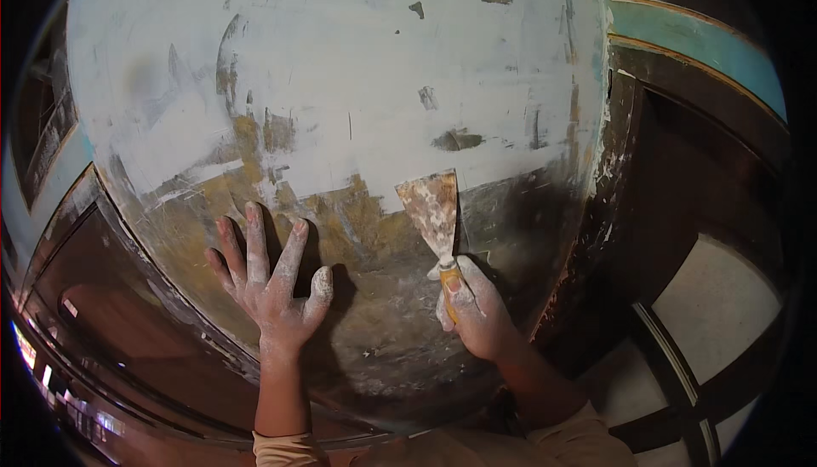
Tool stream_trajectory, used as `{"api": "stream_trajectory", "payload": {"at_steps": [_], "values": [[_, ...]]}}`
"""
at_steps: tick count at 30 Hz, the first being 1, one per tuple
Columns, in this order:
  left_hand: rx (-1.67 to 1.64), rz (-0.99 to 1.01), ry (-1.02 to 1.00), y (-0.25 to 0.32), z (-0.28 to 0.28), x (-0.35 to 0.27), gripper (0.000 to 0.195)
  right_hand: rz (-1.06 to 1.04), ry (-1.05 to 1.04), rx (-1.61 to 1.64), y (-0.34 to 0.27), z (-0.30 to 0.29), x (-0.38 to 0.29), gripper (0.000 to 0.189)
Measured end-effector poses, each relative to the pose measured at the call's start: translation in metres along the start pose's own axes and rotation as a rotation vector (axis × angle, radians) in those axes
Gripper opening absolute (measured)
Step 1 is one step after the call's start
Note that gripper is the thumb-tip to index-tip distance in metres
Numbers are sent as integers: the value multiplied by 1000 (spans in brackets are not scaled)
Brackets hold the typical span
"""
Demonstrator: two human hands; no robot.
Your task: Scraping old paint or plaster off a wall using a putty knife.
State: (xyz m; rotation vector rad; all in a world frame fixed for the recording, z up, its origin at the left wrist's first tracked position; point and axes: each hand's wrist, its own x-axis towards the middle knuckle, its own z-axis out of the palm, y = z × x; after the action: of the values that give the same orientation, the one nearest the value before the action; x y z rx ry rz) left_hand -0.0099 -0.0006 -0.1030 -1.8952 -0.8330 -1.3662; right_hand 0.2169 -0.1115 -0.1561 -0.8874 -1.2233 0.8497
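Note:
My left hand [274, 282], dusty with white powder, rests spread against the lower, brownish part of a wall panel [332, 77] and holds nothing. My right hand [475, 307], also dusty, grips the yellow handle of a putty knife [434, 208]. Its wide blade, mottled brown and white, points up and lies at or close to the edge between the pale coating and the dark bare surface. Whether the blade touches the surface cannot be told. Dark patches and scratches show through the pale coating above both hands.
Dark wooden frames with flaking paint border the panel at left and right. A turquoise band [702, 45] runs off at the upper right. Below it, at the lower right, are pale panels [718, 304] with dark borders. A brown glossy surface [121, 314] lies at lower left.

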Motion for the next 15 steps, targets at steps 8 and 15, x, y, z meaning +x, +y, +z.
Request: {"api": "stream_trajectory", "payload": {"at_steps": [8, 15], "values": [[1, 13, 11, -4, 0, -3, 45, 0, 4, -5, 18, 3, 3, 23], [46, 33, 15, -1, 0, -5, 47, 9, 7, -30, 7, 7, 6, 23]]}}
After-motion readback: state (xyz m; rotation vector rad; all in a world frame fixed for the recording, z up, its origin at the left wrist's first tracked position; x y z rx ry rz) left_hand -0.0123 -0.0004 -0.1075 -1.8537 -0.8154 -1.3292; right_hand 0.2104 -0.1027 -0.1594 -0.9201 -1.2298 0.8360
